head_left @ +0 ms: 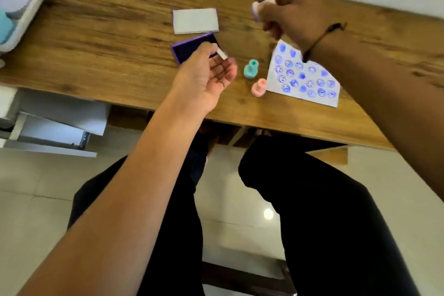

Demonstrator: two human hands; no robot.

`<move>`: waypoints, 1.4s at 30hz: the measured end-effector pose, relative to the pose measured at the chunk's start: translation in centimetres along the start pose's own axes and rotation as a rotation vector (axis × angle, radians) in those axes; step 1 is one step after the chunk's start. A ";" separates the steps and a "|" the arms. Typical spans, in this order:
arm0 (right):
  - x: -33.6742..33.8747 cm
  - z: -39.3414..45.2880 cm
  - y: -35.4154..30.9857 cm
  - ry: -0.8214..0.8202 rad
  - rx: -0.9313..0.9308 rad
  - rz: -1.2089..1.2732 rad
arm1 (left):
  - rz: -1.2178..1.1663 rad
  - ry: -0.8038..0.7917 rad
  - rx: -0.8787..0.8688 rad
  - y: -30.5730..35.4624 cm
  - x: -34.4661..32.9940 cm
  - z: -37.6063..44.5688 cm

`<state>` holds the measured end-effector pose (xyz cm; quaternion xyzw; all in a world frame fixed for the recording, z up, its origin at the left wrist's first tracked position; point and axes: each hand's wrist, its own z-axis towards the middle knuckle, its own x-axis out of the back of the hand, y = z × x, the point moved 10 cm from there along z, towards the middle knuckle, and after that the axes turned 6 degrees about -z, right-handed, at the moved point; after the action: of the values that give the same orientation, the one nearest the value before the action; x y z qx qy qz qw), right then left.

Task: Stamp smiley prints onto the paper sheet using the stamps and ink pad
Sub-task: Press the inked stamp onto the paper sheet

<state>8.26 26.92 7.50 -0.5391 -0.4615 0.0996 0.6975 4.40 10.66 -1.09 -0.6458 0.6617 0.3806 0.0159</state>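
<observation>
A white paper sheet [303, 79] with several blue smiley prints lies at the right of the wooden table [108, 31]. My right hand [290, 9] hovers above the sheet's far corner, shut on a pale purple stamp [258, 8]. My left hand [206, 74] is raised over the near edge of the open purple ink pad [189, 48], palm up, with a small white piece [222, 53] between its fingertips. A teal stamp [251, 69] and a pink stamp [258, 87] stand between the pad and the sheet.
The ink pad's lid [195, 20] lies white side up behind the pad. A white tray [36, 0] of craft items sits at the far left. White drawers [55, 125] stand below the table's left end. My legs are under the table's front edge.
</observation>
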 end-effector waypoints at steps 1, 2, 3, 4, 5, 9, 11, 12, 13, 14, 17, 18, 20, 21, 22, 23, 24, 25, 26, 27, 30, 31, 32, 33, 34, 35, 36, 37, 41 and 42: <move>1.9 -1.0 1.5 0.063 -0.052 0.071 | 0.043 -0.018 -0.001 -0.3 -0.5 -0.1; 3.1 -2.1 3.1 0.105 -0.109 0.126 | 0.082 -0.034 -0.008 -0.6 -1.0 -0.2; 3.8 -3.0 4.7 0.124 -0.164 0.153 | 0.116 -0.050 -0.020 -0.7 -1.3 -0.2; 4.1 -4.0 6.2 0.130 -0.213 0.161 | 0.145 -0.068 -0.031 -1.0 -1.7 -0.3; 4.0 -4.7 7.5 0.126 -0.247 0.159 | 0.169 -0.087 -0.039 -1.4 -2.0 -0.3; 2.2 -6.0 9.8 0.034 -0.259 0.070 | 0.316 -0.158 -0.033 -4.4 -3.0 -0.6; 1.3 -6.0 9.8 -0.001 -0.218 0.007 | 0.322 -0.144 0.023 -6.2 -2.5 -0.7; 0.9 -6.0 9.8 -0.017 -0.202 -0.040 | 0.299 -0.127 0.039 -6.6 -2.1 -0.6; 0.5 -6.0 9.7 -0.035 -0.180 -0.101 | 0.269 -0.109 0.041 -6.7 -1.7 -0.5; 0.2 -6.0 9.5 -0.047 -0.151 -0.175 | 0.233 -0.089 0.037 -6.4 -1.4 -0.4; -0.4 -6.2 8.6 -0.069 -0.049 -0.363 | 0.102 -0.014 0.020 -5.2 -0.5 -0.2; -0.5 -6.2 8.3 -0.073 -0.024 -0.406 | 0.081 -0.014 0.017 -5.0 -0.6 -0.2; -0.8 -6.2 8.1 -0.084 0.009 -0.473 | 0.085 -0.020 0.025 -5.1 -0.8 -0.4; -0.9 -6.2 8.0 -0.090 0.021 -0.501 | 0.094 -0.018 0.034 -5.3 -0.8 -0.5; -1.0 -6.2 7.9 -0.094 0.030 -0.523 | 0.100 -0.014 0.042 -5.4 -0.7 -0.5; -1.1 -6.1 7.8 -0.095 0.038 -0.538 | 0.104 -0.011 0.047 -5.5 -0.7 -0.5; -1.1 -6.1 7.8 -0.095 0.043 -0.549 | 0.105 -0.010 0.046 -5.4 -0.6 -0.5; -1.1 -6.1 7.8 -0.097 0.045 -0.556 | 0.106 -0.009 0.044 -5.4 -0.6 -0.5; -1.2 -6.1 7.8 -0.100 0.046 -0.563 | 0.107 -0.007 0.040 -5.3 -0.6 -0.5; -1.3 -6.1 7.8 -0.106 0.050 -0.571 | 0.110 -0.007 0.038 -5.2 -0.5 -0.5; -1.8 -6.1 7.6 -0.126 0.083 -0.626 | 0.117 -0.009 0.049 -5.3 -0.6 -0.7; -2.1 -6.1 7.6 -0.131 0.097 -0.657 | 0.117 -0.007 0.055 -5.4 -0.6 -0.7; -2.3 -6.0 7.6 -0.140 0.114 -0.690 | 0.118 -0.004 0.060 -5.4 -0.6 -0.7; -2.7 -5.9 7.6 -0.152 0.134 -0.723 | 0.117 0.000 0.063 -5.5 -0.6 -0.7; -3.0 -5.9 7.6 -0.164 0.154 -0.753 | 0.116 0.005 0.067 -5.5 -0.5 -0.7; -3.2 -5.8 7.6 -0.176 0.172 -0.786 | 0.116 0.008 0.071 -5.5 -0.5 -0.8; -3.4 -5.7 7.5 -0.188 0.189 -0.818 | 0.116 0.006 0.076 -5.5 -0.6 -0.8; -3.5 -5.7 7.5 -0.201 0.204 -0.845 | 0.114 -0.001 0.081 -5.5 -0.7 -0.9; -4.2 -5.3 7.4 -0.304 0.219 -0.887 | 0.093 -0.014 0.096 -5.3 -1.1 -1.3; -4.4 -5.3 7.5 -0.341 0.210 -0.887 | 0.085 -0.016 0.098 -5.3 -1.3 -1.4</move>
<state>12.48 23.64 -1.19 -0.1931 -0.7420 -0.0743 0.6377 9.83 11.64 -1.95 -0.6123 0.7063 0.3533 0.0367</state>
